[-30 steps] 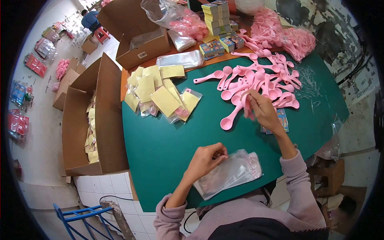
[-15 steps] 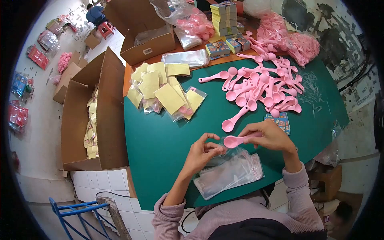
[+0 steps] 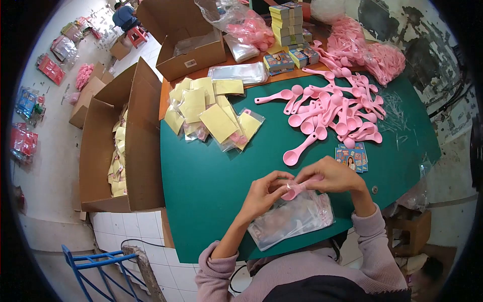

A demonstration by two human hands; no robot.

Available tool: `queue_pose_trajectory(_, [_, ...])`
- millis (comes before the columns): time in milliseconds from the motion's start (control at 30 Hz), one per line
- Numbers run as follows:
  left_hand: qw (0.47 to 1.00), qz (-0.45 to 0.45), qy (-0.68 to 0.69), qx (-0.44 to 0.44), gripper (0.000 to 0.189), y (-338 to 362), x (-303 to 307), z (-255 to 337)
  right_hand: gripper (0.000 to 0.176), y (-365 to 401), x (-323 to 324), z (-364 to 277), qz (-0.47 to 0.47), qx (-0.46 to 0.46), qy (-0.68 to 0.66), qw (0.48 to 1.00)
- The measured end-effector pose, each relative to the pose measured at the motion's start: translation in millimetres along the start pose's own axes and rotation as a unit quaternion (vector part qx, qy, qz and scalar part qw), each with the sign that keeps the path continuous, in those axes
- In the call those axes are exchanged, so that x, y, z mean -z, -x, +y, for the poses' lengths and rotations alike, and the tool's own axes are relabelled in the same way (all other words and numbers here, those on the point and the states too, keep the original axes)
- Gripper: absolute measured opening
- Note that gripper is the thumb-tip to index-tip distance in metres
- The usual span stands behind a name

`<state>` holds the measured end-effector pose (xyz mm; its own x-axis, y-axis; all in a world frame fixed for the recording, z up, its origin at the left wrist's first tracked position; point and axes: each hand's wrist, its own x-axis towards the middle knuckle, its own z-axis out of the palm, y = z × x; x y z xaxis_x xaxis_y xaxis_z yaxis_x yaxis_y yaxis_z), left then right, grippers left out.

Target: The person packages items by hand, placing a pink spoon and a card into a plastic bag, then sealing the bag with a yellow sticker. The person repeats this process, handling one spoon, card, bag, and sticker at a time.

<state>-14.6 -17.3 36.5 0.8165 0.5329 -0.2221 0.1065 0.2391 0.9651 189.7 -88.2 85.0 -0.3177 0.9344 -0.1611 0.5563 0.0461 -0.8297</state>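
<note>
A pink measuring spoon (image 3: 293, 193) is pinched in my right hand (image 3: 332, 174), its bowl pointing left and down. My left hand (image 3: 264, 195) is closed at the mouth of a clear plastic bag, thumb and finger right beside the spoon's bowl. Film overlaps the bowl in this view. Beneath both hands lies a stack of clear plastic bags (image 3: 294, 224) near the table's front edge. Just beyond my right hand are small printed cards (image 3: 352, 158). A loose pink spoon (image 3: 299, 149) lies ahead of my hands, in front of the spoon pile (image 3: 334, 108).
Filled bags with yellow cards (image 3: 219, 123) lie at the left of the green table (image 3: 216, 176). A tall cardboard box (image 3: 143, 146) stands against that side. Banded card stacks (image 3: 286, 27) and bagged pink spoons (image 3: 385, 60) fill the back. A person (image 3: 124, 16) sits far off.
My right hand has brought the spoon down and left to the bag, and my hands are now close together. More of the printed cards shows. The view has shifted slightly.
</note>
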Motion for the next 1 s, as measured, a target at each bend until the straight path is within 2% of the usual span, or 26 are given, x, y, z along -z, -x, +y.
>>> queue_pose_trajectory(67, [1.0, 0.02, 0.004, -0.016, 0.026, -1, 5, -4, 0.021, 0, -2, 2, 0.169, 0.062, -0.038, 0.983])
queue_pose_trajectory(100, [0.999, 0.038, 0.009, -0.032, 0.026, -1, 7, -5, 0.021, 1, -3, 2, 0.169, 0.062, -0.038, 0.983])
queue_pose_trajectory(167, [0.999, 0.035, 0.006, -0.02, 0.026, -2, 7, -1, 0.019, 3, -4, 1, 0.218, -0.052, -0.244, 0.944])
queue_pose_trajectory(200, [0.999, 0.033, 0.002, -0.007, 0.027, -3, 8, 2, 0.015, 3, -7, -5, 0.242, -0.048, -0.19, 0.95])
queue_pose_trajectory(233, [0.999, 0.033, 0.002, -0.006, 0.027, -4, 6, 3, 0.015, 2, -12, -7, 0.242, -0.048, -0.191, 0.95])
queue_pose_trajectory(300, [0.993, 0.045, 0.111, -0.002, 0.029, -8, 1, 3, 0.014, 1, -21, -9, 0.238, 0.019, -0.064, 0.969])
queue_pose_trajectory(367, [0.994, 0.058, 0.096, 0.003, 0.03, -4, -2, 16, 0.015, -2, -29, -10, 0.242, -0.005, -0.109, 0.964])
queue_pose_trajectory(433, [0.994, 0.07, 0.082, 0.008, 0.032, -2, 3, 19, 0.017, -4, -34, -6, 0.308, -0.032, -0.249, 0.918])
queue_pose_trajectory(500, [0.989, -0.098, 0.102, 0.047, 0.038, 1, 18, 14, 0.017, -5, -38, 0, 0.315, -0.024, -0.264, 0.911])
queue_pose_trajectory(633, [0.986, -0.11, 0.115, 0.055, 0.041, 2, 13, 14, 0.017, -3, -47, -4, 0.325, 0.011, -0.3, 0.897])
queue_pose_trajectory(667, [0.987, -0.089, 0.119, 0.064, 0.039, 2, 12, 16, 0.017, -1, -46, -4, 0.324, 0.01, -0.3, 0.897])
queue_pose_trajectory(733, [0.988, -0.069, 0.121, 0.073, 0.038, 2, 10, 17, 0.028, 3, -44, -3, 0.25, 0.037, -0.126, 0.959])
queue_pose_trajectory(767, [0.99, -0.06, 0.113, 0.058, 0.038, 3, 9, 17, 0.028, 3, -46, -5, 0.251, 0.036, -0.125, 0.959])
queue_pose_trajectory(833, [0.992, -0.058, 0.105, 0.044, 0.038, 2, 9, 14, 0.042, 2, -52, -11, 0.214, 0.099, 0.014, 0.972])
queue_pose_trajectory(867, [0.996, -0.058, 0.064, 0.03, 0.038, 2, 13, 11, 0.043, 5, -52, -14, 0.201, 0.089, -0.024, 0.975])
queue_pose_trajectory(900, [0.998, -0.057, 0.024, 0.017, 0.039, 1, 15, 10, 0.043, 10, -47, -13, 0.207, 0.083, -0.022, 0.975])
queue_pose_trajectory(967, [0.997, -0.043, 0.055, 0.037, 0.039, 5, 13, 21, 0.038, 23, -30, -6, 0.271, 0.033, -0.014, 0.962])
queue_pose_trajectory(1000, [0.995, -0.019, 0.086, 0.056, 0.04, 7, 12, 25, 0.027, 33, -21, 0, 0.348, -0.045, 0.034, 0.936])
